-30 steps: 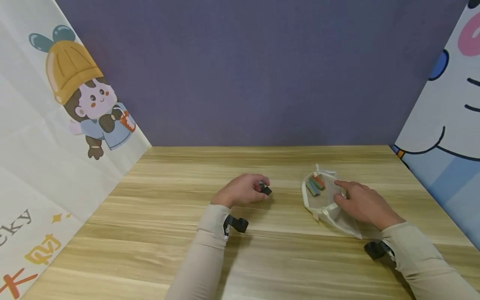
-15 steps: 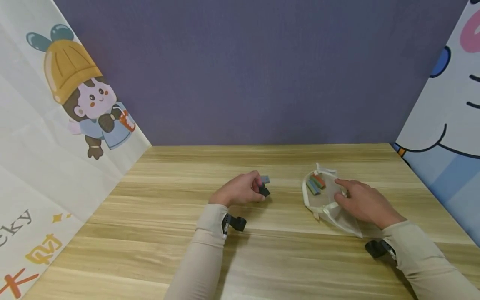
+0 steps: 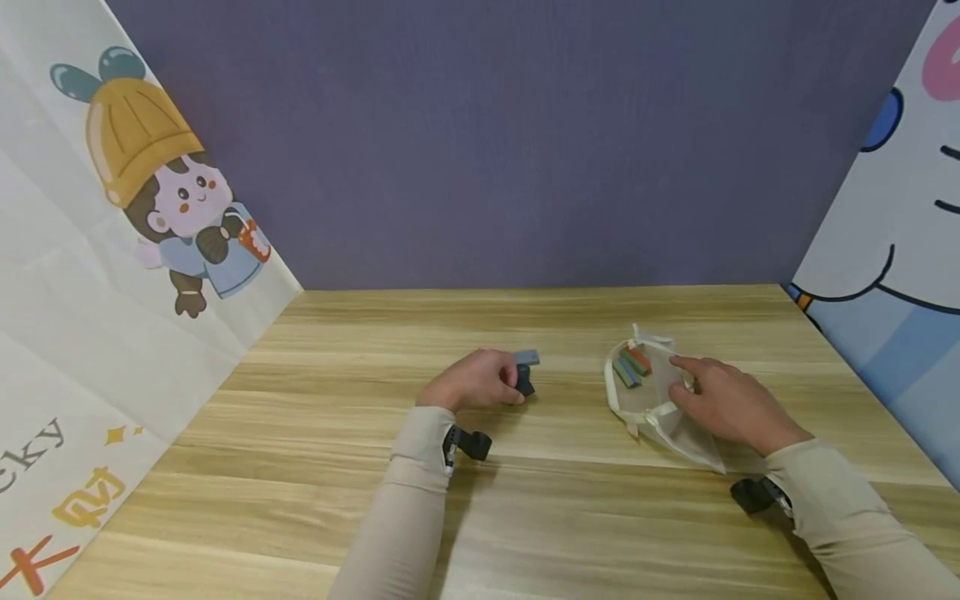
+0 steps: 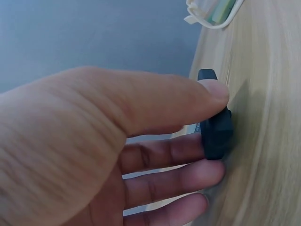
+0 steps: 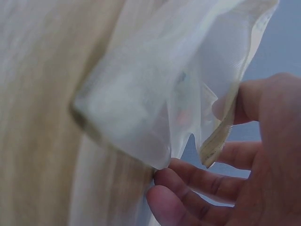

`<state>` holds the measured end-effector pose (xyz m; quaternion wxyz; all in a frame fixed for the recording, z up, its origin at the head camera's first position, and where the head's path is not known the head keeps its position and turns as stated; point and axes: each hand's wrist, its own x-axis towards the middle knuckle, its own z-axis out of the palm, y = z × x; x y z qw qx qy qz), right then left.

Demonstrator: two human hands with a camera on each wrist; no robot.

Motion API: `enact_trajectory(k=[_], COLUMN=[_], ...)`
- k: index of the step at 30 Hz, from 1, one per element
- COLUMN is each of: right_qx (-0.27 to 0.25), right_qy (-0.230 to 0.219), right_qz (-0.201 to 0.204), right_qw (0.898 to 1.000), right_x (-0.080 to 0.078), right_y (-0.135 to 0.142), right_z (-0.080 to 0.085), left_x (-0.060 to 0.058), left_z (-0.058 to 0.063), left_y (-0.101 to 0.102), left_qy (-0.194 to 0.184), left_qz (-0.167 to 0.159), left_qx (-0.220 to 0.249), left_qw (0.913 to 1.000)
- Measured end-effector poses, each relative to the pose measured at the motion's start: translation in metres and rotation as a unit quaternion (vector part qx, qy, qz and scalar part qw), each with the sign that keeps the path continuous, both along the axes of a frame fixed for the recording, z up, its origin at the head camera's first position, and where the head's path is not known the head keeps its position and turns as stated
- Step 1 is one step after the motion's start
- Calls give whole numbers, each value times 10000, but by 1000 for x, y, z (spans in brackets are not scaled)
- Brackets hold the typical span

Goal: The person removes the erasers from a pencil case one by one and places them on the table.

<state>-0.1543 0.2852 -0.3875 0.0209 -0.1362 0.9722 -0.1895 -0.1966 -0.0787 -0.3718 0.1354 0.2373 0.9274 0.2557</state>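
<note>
My left hand [image 3: 474, 378] pinches a small, blocky black piece [image 3: 524, 382] between thumb and fingers, low over the wooden table. A flat grey-blue strip [image 3: 527, 357] juts out past the fingertips, next to the black piece. In the left wrist view, the thumb lies across the dark piece [image 4: 217, 136], covering part of it. A translucent white pouch [image 3: 654, 392] with cream edging lies to the right, its mouth held apart. Thumb and index finger of my right hand [image 3: 731, 406] pinch the pouch's zippered edge [image 5: 221, 136]. Inside are blue-green sticks [image 3: 627, 372] and an orange-green stick [image 3: 637, 360].
The wood-grain table [image 3: 300, 467] runs back to a dark blue-grey panel [image 3: 480, 150]. A white sheet with a cartoon figure [image 3: 187, 196] stands on the left, another printed sheet [image 3: 892, 250] on the right. Both wrists wear black camera mounts [image 3: 474, 444].
The left fingers have shifted their hold on the black piece, which has turned slightly. The grey-blue strip now shows beyond the fingertips. The right hand and pouch have stayed nearly still.
</note>
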Motion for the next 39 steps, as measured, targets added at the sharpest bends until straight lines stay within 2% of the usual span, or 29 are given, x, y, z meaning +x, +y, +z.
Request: enact_trajectory(k=[23, 39], right_qx=[16, 27], right_qy=[13, 0], right_qz=[-43, -40], right_qw=[10000, 10000], right_x=[0, 1], right_y=[-1, -1], right_z=[0, 2], left_x=[1, 1], left_z=[2, 3], left_y=[-5, 0], left_qy=[-293, -299], left_qz=[-28, -5], left_qx=[142, 68], left_qw=[9995, 9995])
